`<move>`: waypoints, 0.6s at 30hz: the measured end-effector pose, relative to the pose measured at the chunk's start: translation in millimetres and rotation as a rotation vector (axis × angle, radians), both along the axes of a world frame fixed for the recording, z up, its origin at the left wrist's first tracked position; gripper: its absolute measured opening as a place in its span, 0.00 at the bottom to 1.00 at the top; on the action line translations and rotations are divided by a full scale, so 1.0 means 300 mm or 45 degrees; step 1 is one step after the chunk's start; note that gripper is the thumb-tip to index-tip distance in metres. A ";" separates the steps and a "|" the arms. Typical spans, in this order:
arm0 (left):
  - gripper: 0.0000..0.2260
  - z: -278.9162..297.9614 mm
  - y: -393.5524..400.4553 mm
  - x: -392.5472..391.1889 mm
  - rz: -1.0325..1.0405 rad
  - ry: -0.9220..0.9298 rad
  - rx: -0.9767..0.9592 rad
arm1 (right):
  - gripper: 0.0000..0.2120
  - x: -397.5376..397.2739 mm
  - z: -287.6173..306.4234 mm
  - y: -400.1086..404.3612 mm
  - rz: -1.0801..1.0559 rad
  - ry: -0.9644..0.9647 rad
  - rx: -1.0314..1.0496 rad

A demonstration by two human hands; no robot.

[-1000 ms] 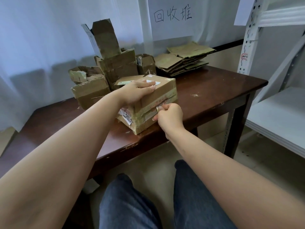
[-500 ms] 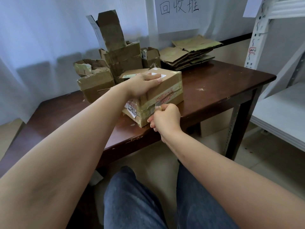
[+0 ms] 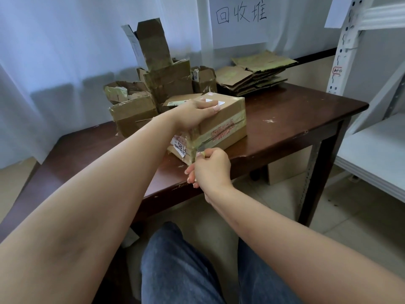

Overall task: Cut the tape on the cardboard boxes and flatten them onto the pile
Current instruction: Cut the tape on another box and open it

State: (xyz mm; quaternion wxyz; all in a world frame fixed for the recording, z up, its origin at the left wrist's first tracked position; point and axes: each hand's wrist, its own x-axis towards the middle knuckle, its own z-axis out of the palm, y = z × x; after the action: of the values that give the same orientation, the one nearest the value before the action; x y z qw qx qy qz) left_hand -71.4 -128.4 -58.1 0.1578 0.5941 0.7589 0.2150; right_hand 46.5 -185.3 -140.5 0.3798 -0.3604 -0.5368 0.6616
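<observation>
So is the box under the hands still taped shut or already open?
Still shut: the box keeps its full shape, with tape running along the side seam. The left hand lies on top; the right hand pinches something at the near corner.

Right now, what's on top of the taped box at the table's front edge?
The left hand rests flat on the taped box, beside a white label. Whatever the palm covers is hidden. The right hand pinches tape at the near corner, not on top.
</observation>
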 end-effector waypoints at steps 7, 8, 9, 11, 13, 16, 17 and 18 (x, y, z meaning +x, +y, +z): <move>0.22 0.003 -0.007 -0.004 -0.017 0.005 -0.012 | 0.12 0.025 0.002 -0.012 0.068 -0.061 0.020; 0.22 0.003 -0.008 -0.006 -0.029 0.013 -0.015 | 0.13 0.034 0.002 -0.007 0.083 -0.081 0.028; 0.22 0.004 -0.011 -0.006 -0.043 0.028 -0.018 | 0.13 0.044 0.004 -0.002 0.101 -0.105 0.036; 0.22 0.005 -0.016 -0.011 -0.059 0.057 -0.025 | 0.14 0.065 0.015 0.011 0.140 -0.123 0.036; 0.22 0.005 -0.017 -0.014 -0.061 0.054 -0.030 | 0.13 0.082 0.028 0.022 0.175 -0.125 0.033; 0.24 0.008 -0.013 -0.016 -0.089 0.073 -0.041 | 0.08 0.101 0.047 0.017 0.232 -0.154 0.059; 0.25 0.009 -0.012 -0.019 -0.096 0.073 -0.043 | 0.07 0.109 0.049 0.017 0.240 -0.157 0.069; 0.26 0.010 -0.011 -0.025 -0.095 0.070 -0.048 | 0.08 0.117 0.047 0.024 0.229 -0.157 0.076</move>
State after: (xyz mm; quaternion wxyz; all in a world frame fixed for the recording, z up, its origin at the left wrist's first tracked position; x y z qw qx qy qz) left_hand -78.9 -131.7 -55.0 0.1560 0.6246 0.7441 0.1785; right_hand 81.7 -178.0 -126.5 0.2957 -0.3393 -0.6087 0.6534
